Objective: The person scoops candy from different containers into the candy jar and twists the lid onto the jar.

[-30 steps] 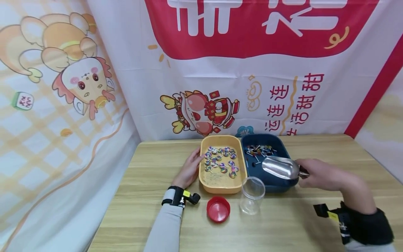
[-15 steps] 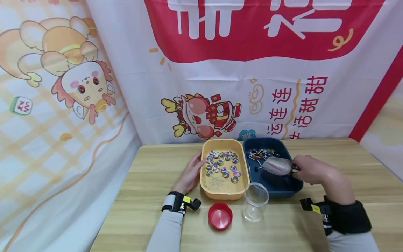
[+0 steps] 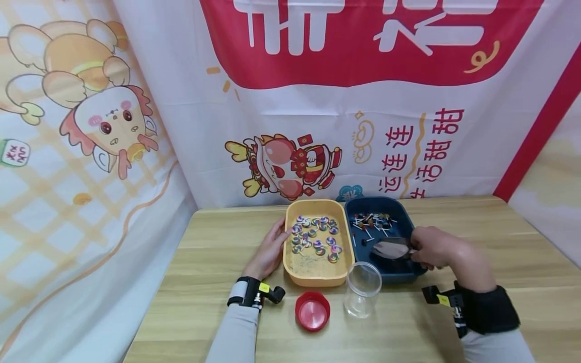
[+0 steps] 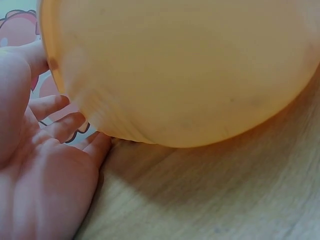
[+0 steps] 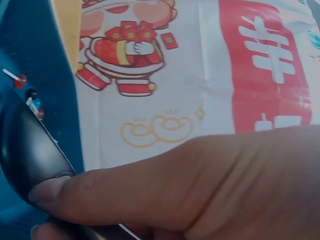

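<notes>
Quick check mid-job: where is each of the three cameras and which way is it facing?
Head: above, looking forward and down at the table; both hands and forearms show.
Left wrist: low by the left hand, facing the yellow tray.
Right wrist: behind the right hand, facing the scoop in the blue tray.
Shared: head and left-wrist views both show the yellow tray.

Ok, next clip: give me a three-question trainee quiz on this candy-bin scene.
1. True or false: the right hand holds a metal scoop inside the blue bin.
2. The left hand rests against: A) the red lid B) the yellow bin C) the clear jar
3. Fill in: the jar stands open, its lid lying on the ______.

Key: 1 true; 2 B; 3 table.
</notes>
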